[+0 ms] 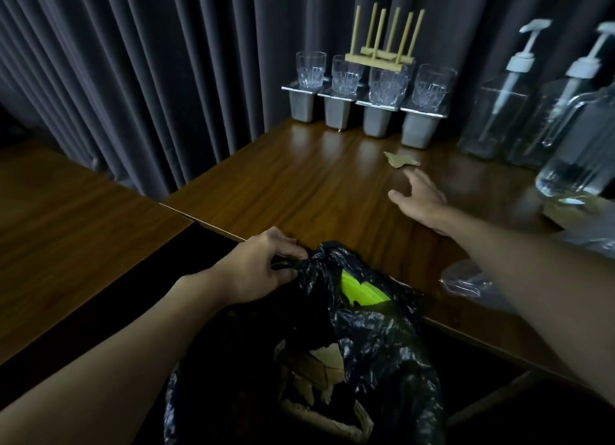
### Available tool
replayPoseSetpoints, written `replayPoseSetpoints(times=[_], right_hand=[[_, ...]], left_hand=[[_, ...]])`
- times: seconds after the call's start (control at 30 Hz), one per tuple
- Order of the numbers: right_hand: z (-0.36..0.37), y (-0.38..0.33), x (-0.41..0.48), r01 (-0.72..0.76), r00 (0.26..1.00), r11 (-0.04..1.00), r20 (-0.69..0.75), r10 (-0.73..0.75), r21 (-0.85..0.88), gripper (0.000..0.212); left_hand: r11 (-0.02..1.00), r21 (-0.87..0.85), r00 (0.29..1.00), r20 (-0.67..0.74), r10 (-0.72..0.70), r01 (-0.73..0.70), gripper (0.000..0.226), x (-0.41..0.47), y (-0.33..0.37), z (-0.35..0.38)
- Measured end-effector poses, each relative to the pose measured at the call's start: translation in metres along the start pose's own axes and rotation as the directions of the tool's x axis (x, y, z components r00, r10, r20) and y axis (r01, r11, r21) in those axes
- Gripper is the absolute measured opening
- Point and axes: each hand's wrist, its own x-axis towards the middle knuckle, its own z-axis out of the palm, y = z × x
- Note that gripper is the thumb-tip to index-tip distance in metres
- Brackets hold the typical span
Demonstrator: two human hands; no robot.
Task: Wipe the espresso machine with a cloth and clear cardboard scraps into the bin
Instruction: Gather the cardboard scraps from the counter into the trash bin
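My left hand grips the edge of a black bin bag held at the wooden table's front edge. Inside the bag lie several brown cardboard scraps and a bright green object. My right hand stretches over the table with spread fingers, empty, its fingertips just short of a small cardboard scrap. Another brown cardboard piece lies at the right under a glass jug. No espresso machine or cloth is in view.
At the back of the wooden table stand metal containers with clear glasses and a wooden rack on top. Pump bottles and a glass jug fill the right. Clear plastic lies near the front edge. Grey curtains hang behind.
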Motion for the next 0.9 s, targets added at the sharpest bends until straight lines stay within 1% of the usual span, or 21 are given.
replayPoseSetpoints(times=[0.07, 0.17, 0.33, 0.47, 0.73, 0.8, 0.87, 0.9], right_hand=[[0.003, -0.001, 0.02, 0.019, 0.999, 0.998, -0.039, -0.022, -0.064, 0.067], [0.008, -0.001, 0.048, 0.058, 0.997, 0.985, -0.032, -0.064, -0.163, 0.064], [0.016, -0.002, 0.079, 0.059, 0.998, 0.977, 0.011, -0.058, -0.204, 0.065], [0.02, -0.002, 0.078, 0.074, 0.997, 0.969, 0.018, -0.071, -0.234, 0.062], [0.031, -0.015, 0.043, 0.201, 0.98, 0.938, 0.071, -0.188, -0.283, 0.059], [0.032, -0.022, 0.03, 0.257, 0.966, 0.933, 0.048, -0.254, -0.251, 0.051], [0.031, -0.028, 0.015, 0.3, 0.952, 0.937, 0.002, -0.305, -0.176, 0.034], [0.03, -0.03, 0.008, 0.302, 0.951, 0.941, -0.016, -0.308, -0.154, 0.024]], left_hand=[[1.0, -0.016, 1.0, 0.001, -0.003, 0.003, 0.035, 0.0, -0.001, 0.0], [0.999, -0.036, 1.0, -0.012, -0.002, 0.002, 0.035, 0.0, -0.002, 0.001], [1.0, -0.028, 1.0, -0.023, 0.003, -0.004, 0.035, 0.001, -0.005, 0.001], [1.0, -0.017, 1.0, -0.008, 0.003, -0.003, 0.035, 0.002, -0.004, 0.0], [1.0, -0.028, 1.0, -0.006, -0.008, 0.007, 0.033, 0.003, -0.003, 0.0], [0.999, -0.034, 1.0, -0.001, -0.01, 0.01, 0.033, 0.002, -0.003, 0.0], [0.999, -0.029, 1.0, 0.001, -0.013, 0.013, 0.033, 0.002, -0.002, 0.0], [1.0, -0.026, 1.0, -0.001, -0.013, 0.013, 0.033, 0.001, -0.001, 0.0]])
